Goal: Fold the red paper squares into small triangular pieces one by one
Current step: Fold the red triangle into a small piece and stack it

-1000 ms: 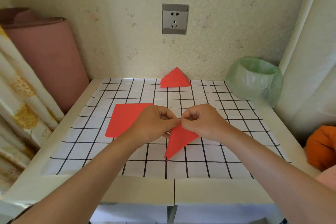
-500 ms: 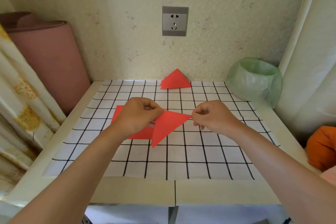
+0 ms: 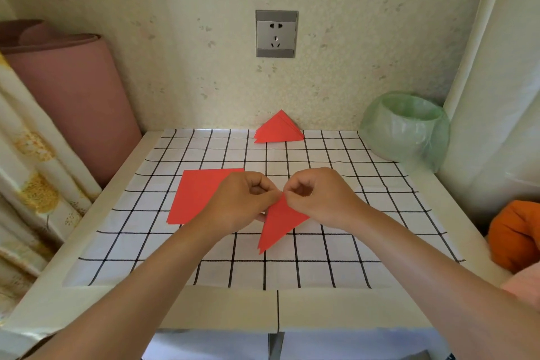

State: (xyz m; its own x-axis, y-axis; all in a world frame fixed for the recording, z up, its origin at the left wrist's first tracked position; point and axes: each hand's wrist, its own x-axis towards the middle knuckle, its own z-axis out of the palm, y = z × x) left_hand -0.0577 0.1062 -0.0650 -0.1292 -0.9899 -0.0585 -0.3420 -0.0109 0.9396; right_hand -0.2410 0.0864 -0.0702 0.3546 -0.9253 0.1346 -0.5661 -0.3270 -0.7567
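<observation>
Pinching the top corner of a folded red triangle (image 3: 277, 222) at frame centre, the left hand (image 3: 242, 204) and right hand (image 3: 321, 199) meet fingertip to fingertip; unfolded red squares (image 3: 198, 196) lie left, finished triangles (image 3: 277, 129) upper centre.

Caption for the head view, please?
Left hand and right hand pinch a red triangle over the checked mat; finished triangles behind.
</observation>
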